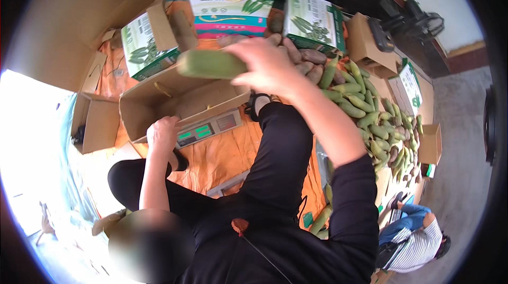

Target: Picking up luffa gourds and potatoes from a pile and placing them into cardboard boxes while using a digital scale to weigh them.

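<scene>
My right hand (pixel 267 67) grips a long green radish (pixel 209 64), slightly blurred, above an open cardboard box (pixel 138 116). At the box's near rim is my left hand (pixel 163 133), its fingers closed over the edge. The box seems to rest on a scale (pixel 203 130) with lit green displays. Inside the box, only bare cardboard walls and a bit of yellow cord show; part of its inside is hidden by the radish and my right arm.
To the right lies a big pile of green radishes (pixel 365 99), with reddish-brown roots (pixel 313 55) behind. Printed cartons (pixel 312 19) stand at the back, and another carton (pixel 142 40) at left. Orange sheeting (pixel 222 152) covers the floor. Another person (pixel 410 239) sits at lower right.
</scene>
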A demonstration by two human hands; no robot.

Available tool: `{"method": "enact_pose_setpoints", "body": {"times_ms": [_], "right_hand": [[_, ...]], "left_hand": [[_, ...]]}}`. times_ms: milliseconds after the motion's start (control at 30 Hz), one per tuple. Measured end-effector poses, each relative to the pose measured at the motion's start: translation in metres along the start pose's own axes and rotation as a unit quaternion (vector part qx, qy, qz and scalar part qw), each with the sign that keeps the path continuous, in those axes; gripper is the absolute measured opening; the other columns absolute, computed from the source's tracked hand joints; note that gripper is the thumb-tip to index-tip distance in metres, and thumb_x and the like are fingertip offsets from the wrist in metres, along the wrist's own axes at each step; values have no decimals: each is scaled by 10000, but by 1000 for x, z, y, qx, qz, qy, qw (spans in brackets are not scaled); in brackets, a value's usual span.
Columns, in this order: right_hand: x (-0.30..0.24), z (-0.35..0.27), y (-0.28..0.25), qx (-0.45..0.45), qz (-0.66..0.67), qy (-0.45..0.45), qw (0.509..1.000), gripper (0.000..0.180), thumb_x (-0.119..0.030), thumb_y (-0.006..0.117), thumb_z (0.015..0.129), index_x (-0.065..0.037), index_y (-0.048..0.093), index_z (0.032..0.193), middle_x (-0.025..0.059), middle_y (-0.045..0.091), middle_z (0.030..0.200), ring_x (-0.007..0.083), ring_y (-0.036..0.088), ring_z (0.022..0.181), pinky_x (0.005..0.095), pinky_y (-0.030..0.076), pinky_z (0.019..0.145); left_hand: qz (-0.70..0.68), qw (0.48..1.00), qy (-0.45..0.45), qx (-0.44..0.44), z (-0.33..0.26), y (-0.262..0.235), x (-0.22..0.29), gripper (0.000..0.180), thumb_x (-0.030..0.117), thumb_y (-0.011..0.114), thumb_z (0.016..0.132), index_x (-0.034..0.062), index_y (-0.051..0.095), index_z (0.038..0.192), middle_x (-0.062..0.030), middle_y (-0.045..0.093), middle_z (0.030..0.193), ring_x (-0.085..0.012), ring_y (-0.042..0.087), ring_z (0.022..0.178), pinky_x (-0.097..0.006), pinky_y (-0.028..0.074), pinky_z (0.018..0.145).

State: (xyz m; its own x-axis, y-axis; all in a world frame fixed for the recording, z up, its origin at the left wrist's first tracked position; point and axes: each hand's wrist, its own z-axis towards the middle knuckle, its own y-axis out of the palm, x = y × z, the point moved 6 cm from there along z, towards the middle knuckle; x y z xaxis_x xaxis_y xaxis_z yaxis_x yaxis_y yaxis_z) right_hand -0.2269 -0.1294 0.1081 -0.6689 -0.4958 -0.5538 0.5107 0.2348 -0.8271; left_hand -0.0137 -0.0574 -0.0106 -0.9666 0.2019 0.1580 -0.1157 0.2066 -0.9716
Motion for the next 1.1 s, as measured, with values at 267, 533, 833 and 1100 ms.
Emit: {"method": "enact_pose_setpoints", "body": {"times_ms": [267,533,833,1100], "right_hand": [[-6,69,165,-145,-113,80,980,225,-152,664,712,-87,690,926,86,667,1004,248,593,1008,392,505,797],[17,68,232,-229,10,177,957,286,-148,726,680,-88,695,957,97,665,1032,251,621,1017,375,496,836],[-3,53,90,-105,94,-21,990,420,-241,719,730,-91,620,1110,108,661,996,279,628,924,380,491,815],[159,-108,-11,224,224,225,921,271,-147,649,838,-65,617,1095,73,672,971,145,637,892,278,511,774]], "left_hand": [[2,1000,-11,7,-6,10,-6,134,169,634,771,73,656,862,-139,643,842,-322,628,820,-415,501,723],[-15,1000,-20,-5,0,0,3,184,138,632,771,74,663,941,-143,647,898,-331,624,845,-414,496,735],[-19,999,-31,2,0,-2,7,186,158,642,764,81,675,930,-138,640,880,-338,613,853,-418,484,745],[0,1000,-21,13,2,1,5,251,151,684,738,52,657,968,-150,644,910,-342,610,875,-408,484,766]]}}
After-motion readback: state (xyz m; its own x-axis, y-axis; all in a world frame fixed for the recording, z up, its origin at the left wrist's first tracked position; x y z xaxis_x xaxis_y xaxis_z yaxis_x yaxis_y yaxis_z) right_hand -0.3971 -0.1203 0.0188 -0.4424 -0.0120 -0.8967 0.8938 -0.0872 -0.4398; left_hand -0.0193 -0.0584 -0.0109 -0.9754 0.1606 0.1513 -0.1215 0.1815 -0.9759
